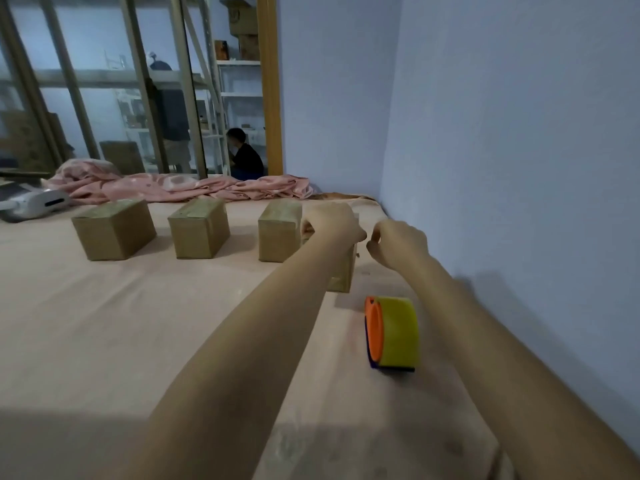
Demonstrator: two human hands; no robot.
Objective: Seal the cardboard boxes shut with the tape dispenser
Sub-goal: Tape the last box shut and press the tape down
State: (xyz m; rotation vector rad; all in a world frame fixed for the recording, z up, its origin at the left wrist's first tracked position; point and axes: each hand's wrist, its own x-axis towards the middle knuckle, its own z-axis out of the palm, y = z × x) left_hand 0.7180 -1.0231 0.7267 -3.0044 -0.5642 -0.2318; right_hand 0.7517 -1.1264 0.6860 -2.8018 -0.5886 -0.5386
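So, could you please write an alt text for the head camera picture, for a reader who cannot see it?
Both hands, the left hand and the right hand, reach to a fourth cardboard box on a pink surface. Three more boxes stand in a row to its left. A yellow and orange tape dispenser lies nearer, untouched.

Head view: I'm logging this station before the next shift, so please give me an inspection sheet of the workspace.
Surface: pink sheet, bare in front.
Job's things: three cardboard boxes in a row, tape on top; fourth box under the hands; tape dispenser lying unheld beside it.
Clutter: pink blanket, white device at the back.
Grippers: left hand and right hand over the fourth box, fingers curled; grip unclear.
Cables: nothing seen.
Surroundings: blue wall, shelving, two people behind glass.
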